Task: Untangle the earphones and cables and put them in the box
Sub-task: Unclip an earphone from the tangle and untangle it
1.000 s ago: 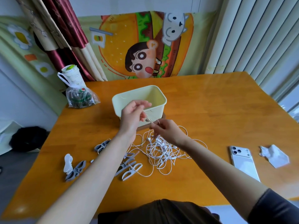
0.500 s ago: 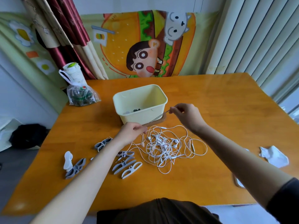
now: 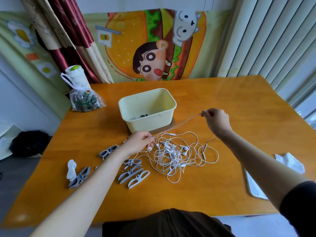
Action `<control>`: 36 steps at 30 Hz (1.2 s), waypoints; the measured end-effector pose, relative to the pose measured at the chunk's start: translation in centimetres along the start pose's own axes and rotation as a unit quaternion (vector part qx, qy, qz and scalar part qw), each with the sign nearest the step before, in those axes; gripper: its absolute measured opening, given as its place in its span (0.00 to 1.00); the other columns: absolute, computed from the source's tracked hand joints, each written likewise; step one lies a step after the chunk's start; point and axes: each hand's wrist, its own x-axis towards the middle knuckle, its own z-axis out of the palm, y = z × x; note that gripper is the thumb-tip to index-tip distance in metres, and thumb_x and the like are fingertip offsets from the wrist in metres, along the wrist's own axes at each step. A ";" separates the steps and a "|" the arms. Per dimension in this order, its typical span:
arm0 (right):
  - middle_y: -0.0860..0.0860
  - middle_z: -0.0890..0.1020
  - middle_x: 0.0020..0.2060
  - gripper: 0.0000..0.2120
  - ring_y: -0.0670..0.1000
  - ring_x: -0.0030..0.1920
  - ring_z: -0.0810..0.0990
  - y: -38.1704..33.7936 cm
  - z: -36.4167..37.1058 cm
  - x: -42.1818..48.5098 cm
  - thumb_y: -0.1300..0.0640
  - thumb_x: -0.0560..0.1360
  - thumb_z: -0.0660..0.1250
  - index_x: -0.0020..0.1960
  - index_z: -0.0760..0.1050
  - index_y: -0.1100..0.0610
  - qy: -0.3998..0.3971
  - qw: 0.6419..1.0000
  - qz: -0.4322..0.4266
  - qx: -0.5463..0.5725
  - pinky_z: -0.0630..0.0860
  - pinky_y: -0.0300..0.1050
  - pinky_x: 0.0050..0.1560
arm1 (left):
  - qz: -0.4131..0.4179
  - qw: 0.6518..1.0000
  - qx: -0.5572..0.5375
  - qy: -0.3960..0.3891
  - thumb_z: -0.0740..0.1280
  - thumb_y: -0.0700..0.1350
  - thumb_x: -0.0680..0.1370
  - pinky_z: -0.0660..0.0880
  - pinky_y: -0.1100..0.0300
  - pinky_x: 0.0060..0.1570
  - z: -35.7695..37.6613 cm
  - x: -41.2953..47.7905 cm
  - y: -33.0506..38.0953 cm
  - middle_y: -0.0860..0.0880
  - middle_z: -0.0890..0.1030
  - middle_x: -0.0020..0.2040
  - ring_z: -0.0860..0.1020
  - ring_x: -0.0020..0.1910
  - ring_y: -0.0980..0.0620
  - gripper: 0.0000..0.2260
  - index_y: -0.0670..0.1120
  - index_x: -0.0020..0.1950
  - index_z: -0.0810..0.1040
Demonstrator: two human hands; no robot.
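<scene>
A tangle of white earphone cables [image 3: 176, 153] lies on the wooden table [image 3: 213, 100] in front of a pale yellow box [image 3: 168, 115]. A few small dark and white items sit in the bottom of the box. My left hand [image 3: 139, 142] pinches one end of a pinkish cable [image 3: 179, 124] just left of the tangle, with a white earbud by its fingers. My right hand [image 3: 216, 121] pinches the other end of that cable, raised to the right of the box. The cable runs taut between both hands.
Several grey and white cable clips [image 3: 131, 175] lie to the left of the tangle. A plastic bag [image 3: 85, 100] and a white cup [image 3: 77, 76] stand at the far left. A white phone [image 3: 254, 185] and crumpled paper [image 3: 289, 162] lie at the right.
My hands have drawn apart: the left dropped from the box rim to the table, the right rose and moved right, pulling the pinkish cable taut out of the tangle.
</scene>
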 end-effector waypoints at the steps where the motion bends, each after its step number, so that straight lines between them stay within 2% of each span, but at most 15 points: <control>1: 0.57 0.79 0.34 0.12 0.55 0.33 0.74 0.3 0.5 -0.2 0.57 0.79 0.61 0.51 0.80 0.63 -0.017 0.999 -0.001 -0.032 0.67 0.41 0.31 | 0.004 1.000 0.001 0.003 0.60 0.43 0.81 0.74 0.56 0.56 0.0 0.0 0.1 0.50 0.81 0.42 0.79 0.48 0.52 0.07 0.48 0.47 0.77; 4: 0.60 0.77 0.60 0.17 0.59 0.59 0.75 -0.3 2.0 -1.6 0.59 0.77 0.65 0.65 0.72 0.60 -0.126 0.986 -0.048 -0.098 0.71 0.47 0.58 | 0.021 1.000 0.002 0.008 0.60 0.44 0.81 0.73 0.66 0.43 0.1 0.1 0.6 0.51 0.79 0.39 0.79 0.41 0.56 0.07 0.48 0.48 0.77; 6: 0.55 0.72 0.66 0.24 0.54 0.66 0.71 -2.2 2.6 -3.1 0.58 0.75 0.68 0.70 0.66 0.58 -0.204 0.971 -0.110 -0.053 0.65 0.45 0.66 | 0.034 0.999 0.004 0.006 0.60 0.44 0.81 0.72 0.72 0.36 0.3 0.1 1.2 0.51 0.78 0.38 0.78 0.37 0.58 0.07 0.47 0.50 0.78; 8: 0.53 0.76 0.63 0.25 0.51 0.63 0.74 -4.1 3.4 -4.6 0.56 0.74 0.69 0.69 0.67 0.59 -0.273 0.948 -0.163 0.022 0.67 0.43 0.64 | 0.047 0.999 0.002 0.010 0.60 0.43 0.81 0.71 0.74 0.35 0.5 0.1 1.8 0.51 0.77 0.37 0.77 0.35 0.59 0.07 0.45 0.51 0.77; 10: 0.54 0.82 0.52 0.16 0.49 0.52 0.80 -5.1 4.3 -5.6 0.56 0.75 0.68 0.61 0.74 0.60 -0.306 0.932 -0.184 0.068 0.75 0.41 0.55 | 0.057 0.998 -0.006 0.026 0.60 0.42 0.82 0.71 0.72 0.36 0.4 0.1 2.2 0.50 0.77 0.37 0.77 0.35 0.59 0.07 0.44 0.51 0.77; 12: 0.50 0.83 0.37 0.08 0.42 0.38 0.81 -4.9 4.7 -5.9 0.58 0.77 0.65 0.50 0.78 0.62 -0.319 0.929 -0.169 0.079 0.75 0.32 0.41 | 0.046 0.997 -0.014 0.056 0.59 0.42 0.82 0.73 0.67 0.40 0.0 0.1 2.2 0.49 0.76 0.37 0.77 0.36 0.57 0.08 0.43 0.50 0.77; 14: 0.47 0.80 0.30 0.10 0.40 0.30 0.78 -3.8 4.8 -5.6 0.56 0.78 0.63 0.45 0.79 0.61 -0.321 0.935 -0.140 0.061 0.72 0.29 0.35 | 0.019 0.995 -0.034 0.092 0.58 0.42 0.82 0.71 0.66 0.40 -0.6 0.2 1.4 0.47 0.77 0.39 0.77 0.39 0.55 0.09 0.44 0.48 0.77; 17: 0.47 0.78 0.29 0.12 0.44 0.31 0.78 -0.6 4.1 -4.7 0.53 0.79 0.62 0.41 0.78 0.57 -0.300 0.949 -0.090 0.028 0.72 0.32 0.34 | -0.033 0.991 -0.037 0.125 0.58 0.41 0.82 0.70 0.66 0.40 -1.4 0.5 -0.7 0.46 0.78 0.39 0.78 0.40 0.53 0.09 0.43 0.48 0.76; 21: 0.48 0.77 0.27 0.12 0.51 0.32 0.79 3.3 2.6 -3.4 0.54 0.78 0.63 0.37 0.77 0.53 -0.227 0.973 -0.032 0.034 0.75 0.44 0.40 | -0.111 0.986 0.004 0.123 0.58 0.41 0.82 0.72 0.54 0.52 -1.4 0.9 -4.1 0.45 0.80 0.39 0.78 0.43 0.49 0.10 0.42 0.45 0.78; 25: 0.48 0.75 0.28 0.12 0.49 0.28 0.74 3.0 2.5 -3.1 0.54 0.78 0.63 0.43 0.80 0.59 -0.162 0.986 -0.018 0.044 0.74 0.46 0.33 | -0.159 0.986 0.047 0.024 0.60 0.41 0.81 0.75 0.60 0.43 0.3 1.4 -4.3 0.45 0.78 0.43 0.78 0.38 0.51 0.08 0.39 0.52 0.77; 27: 0.48 0.75 0.29 0.11 0.47 0.27 0.70 1.5 2.8 -3.3 0.53 0.79 0.63 0.44 0.81 0.58 -0.147 0.988 -0.046 0.029 0.67 0.42 0.29 | -0.152 0.979 0.128 -0.043 0.63 0.44 0.80 0.75 0.56 0.52 1.5 1.4 -3.3 0.44 0.78 0.52 0.78 0.49 0.50 0.09 0.42 0.58 0.74; 28: 0.49 0.76 0.30 0.11 0.48 0.28 0.70 0.7 2.9 -3.4 0.52 0.78 0.63 0.44 0.81 0.56 -0.154 0.986 -0.061 0.027 0.66 0.42 0.29 | -0.141 0.976 0.156 -0.055 0.65 0.46 0.79 0.72 0.55 0.59 2.1 1.5 -2.6 0.43 0.75 0.61 0.75 0.58 0.48 0.15 0.43 0.64 0.71; 31: 0.51 0.79 0.32 0.09 0.49 0.30 0.72 -1.8 3.2 -3.9 0.50 0.77 0.65 0.42 0.80 0.53 -0.189 0.975 -0.111 0.021 0.67 0.43 0.32 | -0.021 0.998 0.059 0.003 0.67 0.45 0.78 0.64 0.54 0.68 3.4 1.7 0.1 0.47 0.64 0.74 0.64 0.72 0.49 0.28 0.45 0.75 0.59; 33: 0.54 0.80 0.32 0.12 0.49 0.30 0.71 -3.1 3.2 -4.0 0.49 0.77 0.65 0.40 0.80 0.55 -0.202 0.967 -0.151 0.023 0.66 0.43 0.32 | 0.083 0.995 -0.042 0.020 0.66 0.41 0.78 0.65 0.55 0.68 3.9 1.4 2.4 0.47 0.70 0.70 0.68 0.69 0.51 0.24 0.44 0.73 0.63; 36: 0.52 0.77 0.29 0.14 0.46 0.27 0.67 -4.2 2.8 -3.9 0.50 0.77 0.64 0.36 0.77 0.55 -0.212 0.959 -0.183 0.041 0.62 0.40 0.29 | 0.136 0.984 -0.116 -0.006 0.60 0.37 0.81 0.74 0.64 0.51 3.9 0.6 4.5 0.56 0.81 0.41 0.78 0.44 0.57 0.07 0.43 0.58 0.74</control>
